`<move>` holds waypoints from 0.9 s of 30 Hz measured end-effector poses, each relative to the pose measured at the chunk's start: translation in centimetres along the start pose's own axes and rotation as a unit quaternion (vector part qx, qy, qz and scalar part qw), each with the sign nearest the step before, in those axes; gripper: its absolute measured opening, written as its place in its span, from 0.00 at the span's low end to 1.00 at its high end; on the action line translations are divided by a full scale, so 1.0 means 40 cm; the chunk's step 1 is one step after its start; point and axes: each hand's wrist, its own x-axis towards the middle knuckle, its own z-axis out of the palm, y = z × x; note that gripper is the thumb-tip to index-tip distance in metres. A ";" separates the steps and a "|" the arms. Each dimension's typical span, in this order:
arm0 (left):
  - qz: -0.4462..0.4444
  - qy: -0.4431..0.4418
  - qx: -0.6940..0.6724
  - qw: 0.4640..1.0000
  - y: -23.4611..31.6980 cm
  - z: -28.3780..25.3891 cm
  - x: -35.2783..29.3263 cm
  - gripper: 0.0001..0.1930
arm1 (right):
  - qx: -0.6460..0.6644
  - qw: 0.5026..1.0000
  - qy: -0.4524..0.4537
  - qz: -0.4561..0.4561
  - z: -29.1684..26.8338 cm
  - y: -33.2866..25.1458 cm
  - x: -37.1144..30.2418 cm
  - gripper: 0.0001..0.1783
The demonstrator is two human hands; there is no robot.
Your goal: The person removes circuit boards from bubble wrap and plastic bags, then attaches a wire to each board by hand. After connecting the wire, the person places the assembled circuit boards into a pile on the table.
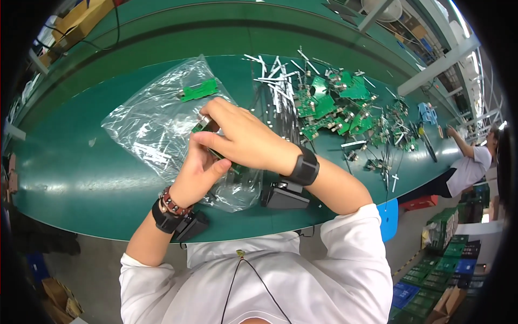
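Note:
Over a clear plastic bag [140, 124] my two hands meet around a small green circuit board [200, 127] with metal parts on it. My left hand [195, 174] is closed on the board from below, its fingers largely hidden behind my right hand. From above, my right hand [237, 132] grips the same board between thumb and bent fingers. Much of the board is covered by my fingers. Another green circuit board [199, 90] lies on the bag just beyond my hands.
To the right is a heap of green circuit boards [324, 105], with white strips [278, 81] and thin black wires beside it. Smaller boards with metal parts [396, 127] lie further right. Pliers [426, 141] rest near a co-worker [468, 167]. A blue stool [387, 220] stands by the table edge.

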 end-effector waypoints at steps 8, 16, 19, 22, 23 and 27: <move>-0.083 -0.086 -0.084 0.989 0.020 0.008 0.000 0.29 | -0.205 0.965 -0.046 0.160 -0.171 0.187 -0.072 0.16; -0.092 -0.126 -0.116 0.981 -0.005 0.000 -0.002 0.34 | -0.348 0.921 0.017 0.173 -0.112 0.278 -0.113 0.12; -0.075 -0.131 -0.137 0.979 -0.001 0.005 0.001 0.35 | -0.365 0.913 -0.015 0.180 -0.112 0.282 -0.098 0.09; -0.088 -0.091 -0.172 0.977 0.006 0.010 0.001 0.34 | -0.323 0.924 0.025 0.203 -0.135 0.262 -0.093 0.07; -0.090 -0.086 -0.171 0.977 0.007 0.007 0.001 0.34 | -0.302 0.928 0.044 0.214 -0.149 0.249 -0.089 0.06; -0.137 -0.067 -0.183 0.971 0.005 -0.005 0.003 0.27 | -0.210 0.952 0.081 0.206 -0.215 0.215 -0.094 0.03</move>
